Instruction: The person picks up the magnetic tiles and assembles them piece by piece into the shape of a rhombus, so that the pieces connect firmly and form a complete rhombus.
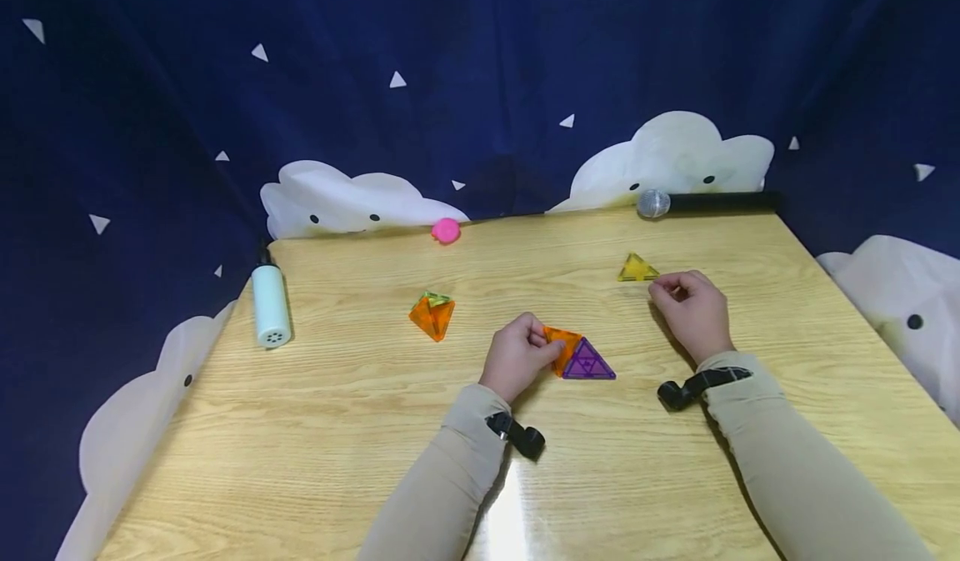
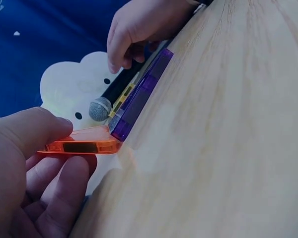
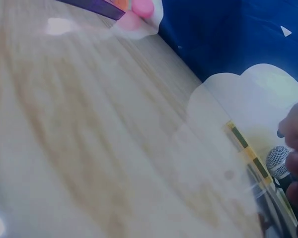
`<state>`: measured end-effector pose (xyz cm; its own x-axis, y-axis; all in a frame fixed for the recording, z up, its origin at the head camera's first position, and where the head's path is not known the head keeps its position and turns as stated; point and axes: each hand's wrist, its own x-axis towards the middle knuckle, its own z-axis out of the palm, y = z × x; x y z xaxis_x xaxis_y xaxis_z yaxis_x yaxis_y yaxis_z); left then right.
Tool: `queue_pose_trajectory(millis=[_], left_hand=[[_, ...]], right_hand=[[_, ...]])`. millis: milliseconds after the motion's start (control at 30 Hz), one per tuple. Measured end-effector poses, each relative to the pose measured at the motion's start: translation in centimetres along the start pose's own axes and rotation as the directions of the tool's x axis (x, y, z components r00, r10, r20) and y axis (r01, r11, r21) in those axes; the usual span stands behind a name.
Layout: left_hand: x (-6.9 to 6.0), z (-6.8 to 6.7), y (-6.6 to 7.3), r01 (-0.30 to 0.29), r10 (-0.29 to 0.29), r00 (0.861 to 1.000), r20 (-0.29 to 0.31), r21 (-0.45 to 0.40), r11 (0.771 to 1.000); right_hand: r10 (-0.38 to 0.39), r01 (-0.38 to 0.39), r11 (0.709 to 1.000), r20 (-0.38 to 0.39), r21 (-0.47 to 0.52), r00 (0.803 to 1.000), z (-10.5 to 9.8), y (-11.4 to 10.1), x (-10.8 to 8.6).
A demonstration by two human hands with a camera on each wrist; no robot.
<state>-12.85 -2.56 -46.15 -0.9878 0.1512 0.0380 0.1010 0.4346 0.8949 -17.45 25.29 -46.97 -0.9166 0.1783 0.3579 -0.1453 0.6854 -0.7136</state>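
The hands are well apart. The left hand (image 1: 517, 358) pinches the orange tile (image 1: 568, 342), which meets the purple triangle (image 1: 588, 363) on its 4 o'clock side. The yellow triangle (image 1: 637, 269) lies at 10 o'clock from the nearer right hand (image 1: 692, 313); whether that hand touches it, I cannot tell.

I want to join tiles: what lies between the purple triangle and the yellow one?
The head view shows only bare tabletop between the purple triangle and the yellow one.
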Motion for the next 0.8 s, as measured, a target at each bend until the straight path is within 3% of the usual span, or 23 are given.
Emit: queue_pose_trajectory(millis=[133,333,800], left_hand=[[0.01,0.03,0.07,-0.001,0.001,1.0,-0.001,0.003,1.0],[0.0,0.13,-0.02,0.011,-0.011,1.0,0.009,-0.001,1.0],[-0.07,-0.1,0.18,0.013,-0.013,1.0,0.005,0.009,1.0]], right_hand=[[0.038,-0.032,0.997,0.096,-0.066,0.995,-0.06,0.1,0.42],[0.065,-0.016,0.977,0.221,-0.215,0.973,0.1,0.44,0.81],[0.08,0.0,0.961,0.274,-0.278,0.958,-0.1,-0.28,0.93]])
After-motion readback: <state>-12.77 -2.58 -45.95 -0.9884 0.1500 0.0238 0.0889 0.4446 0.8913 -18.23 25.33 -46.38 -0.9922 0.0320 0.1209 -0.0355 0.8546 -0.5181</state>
